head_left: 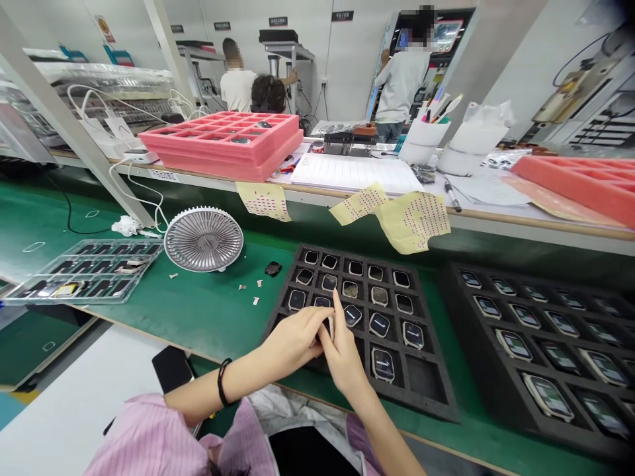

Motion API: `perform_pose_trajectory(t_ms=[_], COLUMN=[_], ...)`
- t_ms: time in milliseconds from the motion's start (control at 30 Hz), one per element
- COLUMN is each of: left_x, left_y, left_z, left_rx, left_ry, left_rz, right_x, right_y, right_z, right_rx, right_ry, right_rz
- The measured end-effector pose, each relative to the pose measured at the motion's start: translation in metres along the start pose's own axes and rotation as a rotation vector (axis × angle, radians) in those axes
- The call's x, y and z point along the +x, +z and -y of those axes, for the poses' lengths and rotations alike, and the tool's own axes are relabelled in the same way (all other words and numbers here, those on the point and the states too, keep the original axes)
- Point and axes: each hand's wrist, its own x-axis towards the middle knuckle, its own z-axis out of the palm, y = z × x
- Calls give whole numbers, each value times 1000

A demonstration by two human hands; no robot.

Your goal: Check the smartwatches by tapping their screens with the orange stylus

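Hands: 2, the person's own. Left hand (295, 334) and right hand (344, 354) meet over the near side of a dark foam tray (439, 404), fingers bent inward, together grasping 1 small pale-edged object (331, 322). Right index finger extended, pointing away. Object lies between the hands, mostly covered; cannot tell what it is.

Dark foam tray, on green surface (258, 244): 5 compartments across. Far 3 rows hold 15 watches (380, 295), one per compartment, one partly behind the hands. Near row: 1 watch visible; near right corner compartment vacant; those left of that watch blocked by the hands and arms.

Second dark foam tray (501, 400), to the right: several rows of watches, pale-framed; right edge too dark for a full count.

Left: 1 clear plastic tray (119, 291) with rows of dark parts; 1 grey fan (203, 239) just beside it. Between fan and nearer foam tray: 1 small black piece (272, 268).

Far shelf: 1 white cup (421, 147) holding pens; pink foam trays (213, 158) left, another at right.
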Motion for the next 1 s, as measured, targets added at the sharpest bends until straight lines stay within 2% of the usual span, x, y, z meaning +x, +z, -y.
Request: perform_pose_trajectory(t_ms=[67, 167, 333, 467, 667, 1000], left_x=[-1, 0, -1, -2, -3, -3], left_y=[9, 7, -8, -9, -12, -11], left_z=[-1, 0, -1, -3, -2, 2], left_rx=[38, -1, -143, -126, -45, 9], left_ry=[22, 6, 7, 12, 43, 115], left_rz=[-67, -124, -168, -160, -47, 51], right_x=[-1, 0, 7, 12, 12, 6], right_y=[1, -4, -26, -34, -34, -29], right_z=[0, 4, 12, 13, 13, 4], right_rx=[-3, 135, 491, 513, 458, 498], right_ry=[-18, 29, 276, 280, 292, 303], right_rz=[-5, 40, 316, 445, 441, 316])
